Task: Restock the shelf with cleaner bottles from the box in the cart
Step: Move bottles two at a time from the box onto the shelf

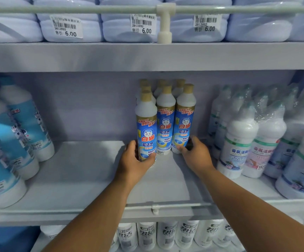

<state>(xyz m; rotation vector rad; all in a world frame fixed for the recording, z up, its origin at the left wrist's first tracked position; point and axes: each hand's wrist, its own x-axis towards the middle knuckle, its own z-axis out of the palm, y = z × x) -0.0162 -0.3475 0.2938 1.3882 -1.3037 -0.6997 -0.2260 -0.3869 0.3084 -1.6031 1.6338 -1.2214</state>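
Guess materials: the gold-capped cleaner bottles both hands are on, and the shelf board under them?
Cleaner bottles: likely opaque white plastic with a smooth, slightly glossy body, printed blue wrap labels and matte tan-gold caps. The left hand grips one; the right hand holds another at its base. Shelf board: looks like painted sheet metal, flat pale grey with soft sheen, though coated board cannot be ruled out.

Along the left edge of the middle board you have large white bottles with pale blue labels (20, 131), leaning; at its right edge, white bottles wrapped in clear film (247, 140), upright and packed close; on the board above, pale blue tubs (71, 31) carrying price stickers (66, 27) marked 6.00, behind a pale rail (74, 9); below, a row of white bottles with dark lettering (165, 233).
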